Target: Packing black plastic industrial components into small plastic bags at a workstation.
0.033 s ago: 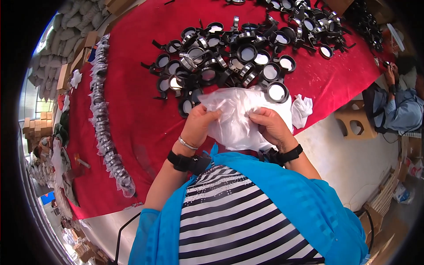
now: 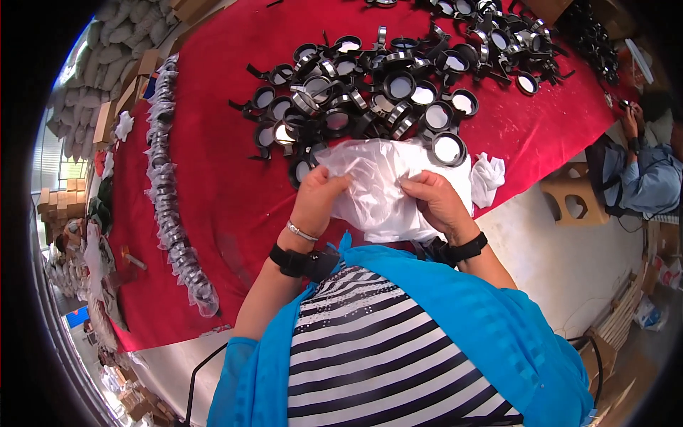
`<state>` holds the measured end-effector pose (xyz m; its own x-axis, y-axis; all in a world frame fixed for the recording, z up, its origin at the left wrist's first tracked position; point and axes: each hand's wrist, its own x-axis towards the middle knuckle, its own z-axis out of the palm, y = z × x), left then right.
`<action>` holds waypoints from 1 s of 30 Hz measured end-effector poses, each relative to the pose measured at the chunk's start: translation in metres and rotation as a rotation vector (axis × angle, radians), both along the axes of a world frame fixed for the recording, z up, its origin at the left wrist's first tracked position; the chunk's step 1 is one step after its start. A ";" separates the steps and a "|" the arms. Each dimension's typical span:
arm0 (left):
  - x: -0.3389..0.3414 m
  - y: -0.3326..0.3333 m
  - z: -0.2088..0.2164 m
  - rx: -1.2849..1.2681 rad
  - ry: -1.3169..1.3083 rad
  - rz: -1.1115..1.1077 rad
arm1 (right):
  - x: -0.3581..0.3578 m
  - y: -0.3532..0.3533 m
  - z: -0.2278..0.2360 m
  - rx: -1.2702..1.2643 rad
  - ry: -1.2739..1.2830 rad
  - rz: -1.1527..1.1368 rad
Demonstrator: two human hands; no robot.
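While the left hand (image 2: 318, 201) pinches the left side of a thin, translucent white plastic bag (image 2: 373, 178) between thumb and bent forefinger, the right hand (image 2: 435, 203) grips its right side in much the same way, thumb pointing inward. Both hands are nearly closed, fingers curled, and the creased film spans the gap between them. The bag is at the near side of a red cloth (image 2: 220, 178), close in front of the wearer's body. Whether the brighter white layer (image 2: 461, 178) at its right belongs to it, I cannot tell.

Just right of that is a crumpled white sheet (image 2: 487, 179). Beyond the bag spreads a heap of black ring-shaped fittings (image 2: 400, 87) with metal bands and pale round faces; the nearest one overlaps the bag's far edge. Well apart on the left, a long row of film-wrapped fittings (image 2: 165, 192) runs from far to near. At the far right sits a co-worker (image 2: 654, 174), beside a tan stool (image 2: 565, 203).
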<state>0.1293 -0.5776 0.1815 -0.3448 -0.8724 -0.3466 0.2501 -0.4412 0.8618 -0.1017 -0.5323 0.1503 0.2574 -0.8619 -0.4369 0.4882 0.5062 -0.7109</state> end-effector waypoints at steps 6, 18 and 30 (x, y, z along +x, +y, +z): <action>-0.009 0.006 0.018 -0.429 -0.756 0.149 | 0.012 -0.015 0.011 -0.111 0.115 -0.068; -0.040 0.007 0.049 -1.187 -1.087 0.065 | 0.024 -0.025 0.019 -0.258 0.195 0.060; -0.002 0.002 0.012 -0.468 -0.579 0.093 | 0.019 -0.031 0.020 -0.146 0.107 -0.051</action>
<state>0.1273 -0.5755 0.1939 -0.1378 -0.9898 -0.0356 -0.2817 0.0047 0.9595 -0.0827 -0.5638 0.1703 0.1706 -0.9288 -0.3289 0.4277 0.3706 -0.8245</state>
